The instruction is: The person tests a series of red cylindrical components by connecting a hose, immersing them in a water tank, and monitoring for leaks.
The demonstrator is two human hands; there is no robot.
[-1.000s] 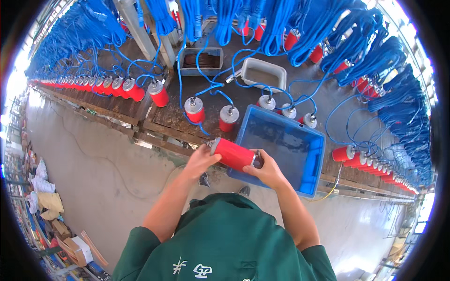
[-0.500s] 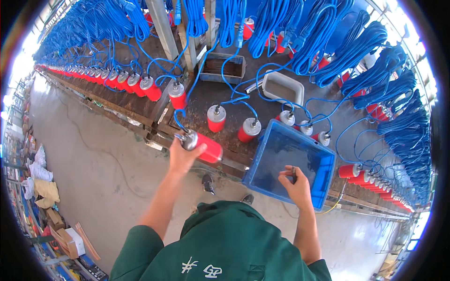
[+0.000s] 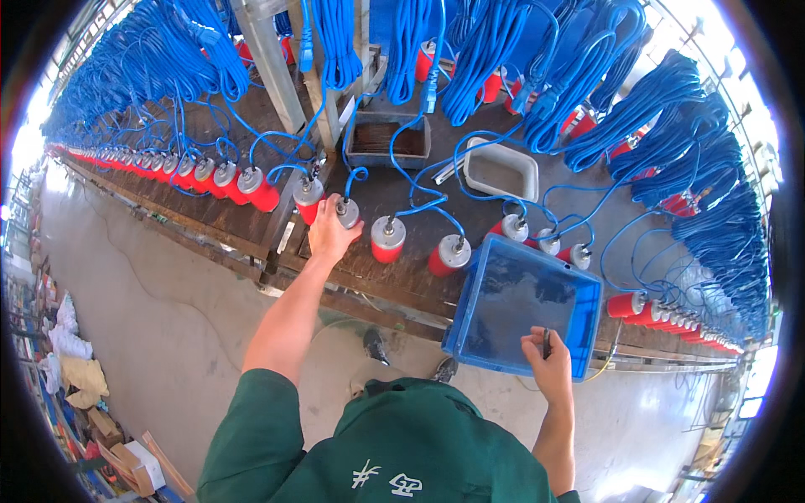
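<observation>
My left hand is wrapped round a red cylinder with a silver top, which stands upright on the dark bench. A blue cable rises from its cap. Close on either side stand similar cylinders, one on the left and one on the right. My right hand is over the near right part of a blue plastic tub, with its fingers closed on a small dark object; its kind is too small to make out. The tub seems to hold clear liquid.
Rows of corded red cylinders line the bench on both sides. Coiled blue cables hang above. Behind are a grey trough and a white basin. A metal post rises from the bench.
My left hand has carried the cylinder forward from the bench's front edge and turned it from lying sideways to upright in the row. My right hand has shifted slightly right and nearer.
</observation>
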